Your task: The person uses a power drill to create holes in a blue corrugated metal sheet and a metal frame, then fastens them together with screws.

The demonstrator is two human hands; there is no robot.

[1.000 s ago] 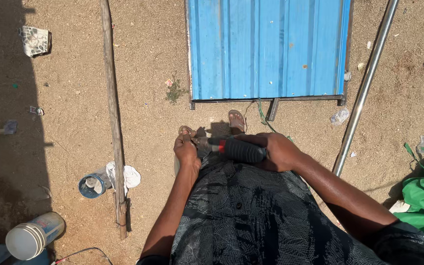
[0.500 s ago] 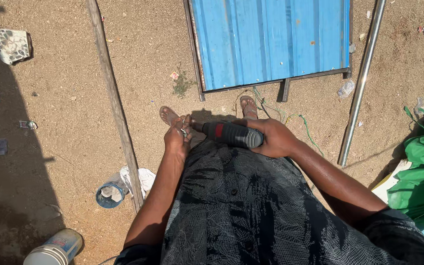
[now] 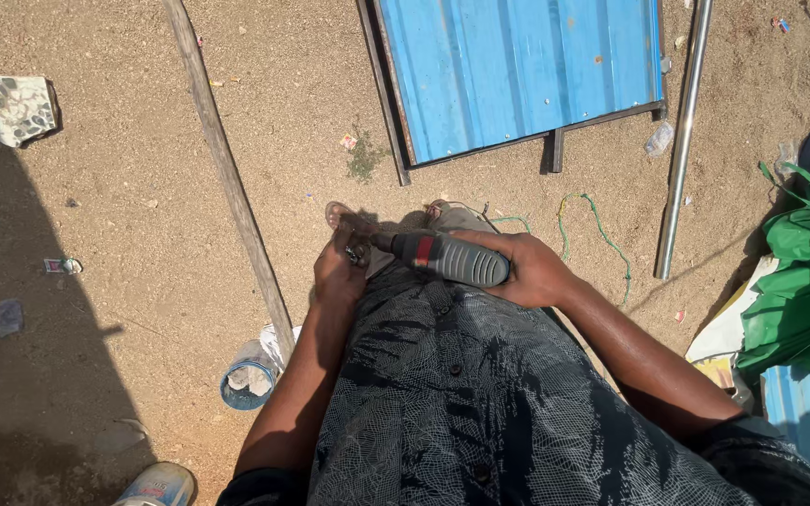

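While the ground (image 3: 142,187) is dry sandy earth outdoors, half in shadow, one blue corrugated sheet (image 3: 517,70), one metal pipe (image 3: 679,150), one wooden pole (image 3: 227,169) and one open tin (image 3: 247,377) lie on it. Above the lap, the right hand (image 3: 527,270) has its fingers wrapped around one power drill (image 3: 447,258). The left hand (image 3: 339,272) pinches the drill's front end.

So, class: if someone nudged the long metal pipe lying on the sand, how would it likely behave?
The pipe looks round and smooth, so it would probably roll, though the loose sand may slow it. Long, straight and metallic, it likely stays stiff when lifted, and seems awkward to balance from one end.
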